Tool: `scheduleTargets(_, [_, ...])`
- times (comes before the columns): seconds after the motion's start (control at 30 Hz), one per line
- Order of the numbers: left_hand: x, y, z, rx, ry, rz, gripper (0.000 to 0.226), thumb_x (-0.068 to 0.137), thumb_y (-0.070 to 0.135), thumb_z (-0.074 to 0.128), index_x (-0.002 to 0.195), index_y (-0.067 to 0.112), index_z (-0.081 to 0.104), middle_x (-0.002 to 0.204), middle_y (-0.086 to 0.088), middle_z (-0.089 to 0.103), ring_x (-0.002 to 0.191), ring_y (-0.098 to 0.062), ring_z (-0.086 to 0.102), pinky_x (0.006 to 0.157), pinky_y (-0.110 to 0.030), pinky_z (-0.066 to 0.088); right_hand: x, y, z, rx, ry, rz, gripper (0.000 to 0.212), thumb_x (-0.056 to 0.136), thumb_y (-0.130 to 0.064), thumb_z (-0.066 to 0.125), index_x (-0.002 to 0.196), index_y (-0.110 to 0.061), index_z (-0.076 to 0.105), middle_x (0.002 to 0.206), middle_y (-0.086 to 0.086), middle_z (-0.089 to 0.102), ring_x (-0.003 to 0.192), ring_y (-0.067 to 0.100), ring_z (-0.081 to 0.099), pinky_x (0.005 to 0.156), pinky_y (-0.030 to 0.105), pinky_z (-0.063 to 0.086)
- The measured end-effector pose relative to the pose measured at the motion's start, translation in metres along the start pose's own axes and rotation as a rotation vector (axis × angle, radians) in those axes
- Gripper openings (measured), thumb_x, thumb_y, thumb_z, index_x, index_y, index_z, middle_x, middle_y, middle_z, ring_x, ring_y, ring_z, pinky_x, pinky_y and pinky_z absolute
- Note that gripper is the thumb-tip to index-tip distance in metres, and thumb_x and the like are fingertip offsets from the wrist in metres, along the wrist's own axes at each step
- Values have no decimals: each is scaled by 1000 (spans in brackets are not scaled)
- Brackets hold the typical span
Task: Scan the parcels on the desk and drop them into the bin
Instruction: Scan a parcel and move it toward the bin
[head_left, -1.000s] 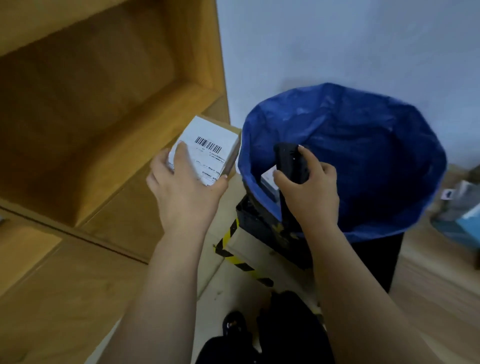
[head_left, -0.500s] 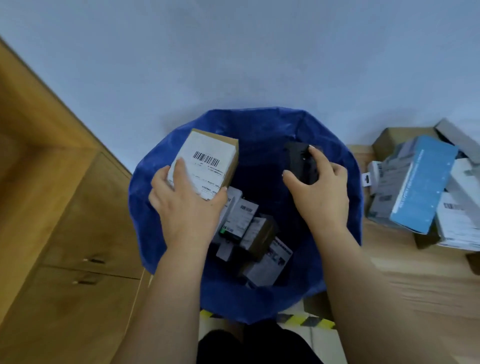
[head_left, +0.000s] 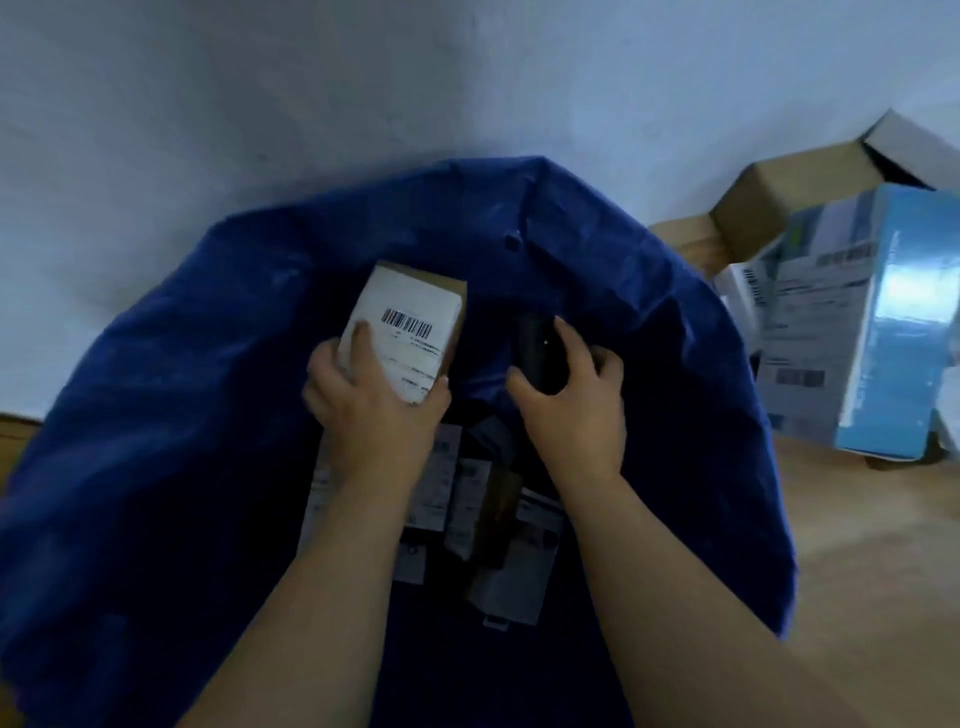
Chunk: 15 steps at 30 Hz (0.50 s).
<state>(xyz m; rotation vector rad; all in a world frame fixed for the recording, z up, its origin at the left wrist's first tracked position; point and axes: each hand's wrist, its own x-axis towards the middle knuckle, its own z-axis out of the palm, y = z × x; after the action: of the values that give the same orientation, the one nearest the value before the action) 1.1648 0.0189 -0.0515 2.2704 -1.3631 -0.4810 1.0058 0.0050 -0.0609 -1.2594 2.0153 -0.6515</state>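
One held parcel (head_left: 405, 332); one scanner (head_left: 537, 358); one bin (head_left: 208, 415).

The left hand (head_left: 371, 415) is gripping a small parcel (head_left: 410, 332), barcode label facing up, over the blue-lined bin (head_left: 156, 441). The right hand (head_left: 576, 400) is holding a black scanner (head_left: 537, 358) beside it. Labelled boxes (head_left: 483, 519) are lying inside the bin.

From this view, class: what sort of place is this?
Probably a parcel-sorting corner: a barcoded parcel and a black scanner held over a blue-lined bin of parcels, with more labelled boxes beside it.
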Motion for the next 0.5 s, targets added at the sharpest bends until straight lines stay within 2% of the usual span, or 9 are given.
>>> scheduleTargets(0.23, [4,-53,57,51,-59,81,103,66,50,81,150,21,29,146,-13,24,124,-39,31,88,-54,47,22,35,56,1,-10,136,72,83,-56,68,146,-56,32,150,-6,28,127,24,46,95,42,49])
scheduleTargets(0.5, [25,-79,89,54,-158,46,102,72,51,78,153,24,23,152,-10,15,134,-37,22,97,-54,42,19,59,92,-15,33,146,73,81,-56,69,145,-54,34,148,-4,32,127,25,49,93,47,53])
